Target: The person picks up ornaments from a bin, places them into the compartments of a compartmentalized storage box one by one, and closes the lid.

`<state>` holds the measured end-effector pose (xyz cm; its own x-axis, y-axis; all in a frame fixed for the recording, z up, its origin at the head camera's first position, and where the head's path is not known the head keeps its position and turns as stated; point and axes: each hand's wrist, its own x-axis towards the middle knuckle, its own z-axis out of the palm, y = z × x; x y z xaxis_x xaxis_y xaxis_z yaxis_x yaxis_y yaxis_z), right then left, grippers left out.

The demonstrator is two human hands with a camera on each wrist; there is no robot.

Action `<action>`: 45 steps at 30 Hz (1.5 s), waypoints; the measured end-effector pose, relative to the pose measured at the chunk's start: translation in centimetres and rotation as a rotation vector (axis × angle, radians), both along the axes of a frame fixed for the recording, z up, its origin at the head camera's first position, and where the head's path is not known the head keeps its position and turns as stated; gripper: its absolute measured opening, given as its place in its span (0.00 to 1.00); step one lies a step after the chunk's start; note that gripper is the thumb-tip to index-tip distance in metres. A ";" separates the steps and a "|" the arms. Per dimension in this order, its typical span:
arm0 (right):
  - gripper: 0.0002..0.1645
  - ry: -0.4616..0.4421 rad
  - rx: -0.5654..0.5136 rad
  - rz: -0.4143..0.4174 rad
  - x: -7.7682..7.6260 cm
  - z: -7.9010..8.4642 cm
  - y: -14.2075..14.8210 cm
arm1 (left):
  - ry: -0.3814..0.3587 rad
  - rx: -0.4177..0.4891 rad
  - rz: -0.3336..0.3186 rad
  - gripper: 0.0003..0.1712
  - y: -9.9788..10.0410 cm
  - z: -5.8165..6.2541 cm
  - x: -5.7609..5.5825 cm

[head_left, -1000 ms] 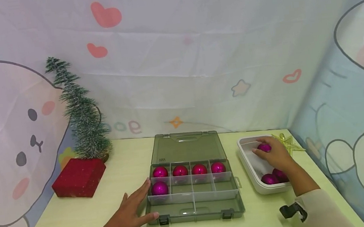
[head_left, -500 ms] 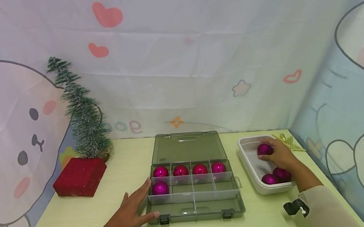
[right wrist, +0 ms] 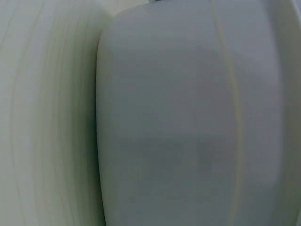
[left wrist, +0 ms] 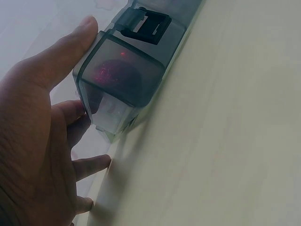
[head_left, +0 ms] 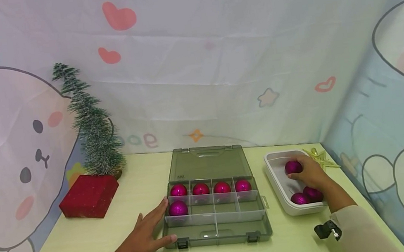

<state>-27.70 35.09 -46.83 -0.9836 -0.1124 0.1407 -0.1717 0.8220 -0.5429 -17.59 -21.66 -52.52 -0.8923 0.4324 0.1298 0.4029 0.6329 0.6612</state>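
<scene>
My right hand (head_left: 311,173) reaches into a white plastic bin (head_left: 278,190) and pinches a purple glitter bauble (head_left: 292,167) between thumb and fingers. Two similar baubles (head_left: 300,198) lie at the bin's near end. In the right wrist view the bin's outer wall (right wrist: 160,113) fills most of the picture; the hand is out of sight there. Extended fingers of my left hand (head_left: 141,239) touch the left side of a grey see-through divided box (head_left: 241,223), its lid lying back. Four-column back row holds shiny pink baubles (head_left: 178,190); a glitter one (head_left: 178,208) sits in the middle row's left compartment.
A small frosted artificial tree (head_left: 97,142) stands at the back left, behind a red block (head_left: 89,196). Gold star ornaments (head_left: 321,158) lie beyond the bin's far right corner. A printed cloth (head_left: 195,68) hangs behind the table.
My right hand has closed its grip on the purple bauble, shifting slightly right and then staying about in place. The left hand has kept its position beside the box.
</scene>
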 end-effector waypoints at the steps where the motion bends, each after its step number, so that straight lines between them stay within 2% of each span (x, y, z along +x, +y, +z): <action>1: 0.34 0.003 -0.003 0.000 0.0 0.0 0.0 | -0.003 0.003 -0.001 0.59 0.0 0.0 0.0; 6: 0.33 -0.010 -0.019 0.008 -0.1 -0.3 -0.1 | -0.020 0.009 -0.003 0.58 0.0 0.1 0.0; 14: 0.32 -0.032 0.047 0.024 -0.2 -0.5 -0.1 | -0.014 0.004 -0.002 0.59 0.0 0.0 -0.1; 20: 0.30 -0.044 0.052 0.021 -0.4 -0.7 0.0 | -0.005 0.010 -0.003 0.59 0.0 0.0 0.0; 29: 0.26 -0.046 0.082 -0.006 -0.2 0.1 -0.1 | 0.003 0.007 -0.002 0.59 0.0 -0.1 0.0; 39: 0.28 0.009 -0.011 -0.054 1.4 1.4 -0.9 | 0.016 0.003 -0.007 0.59 -0.1 -0.2 -0.1; 45: 0.28 0.057 -0.103 -0.119 2.6 1.8 -1.7 | 0.010 0.001 -0.002 0.59 0.0 0.0 0.0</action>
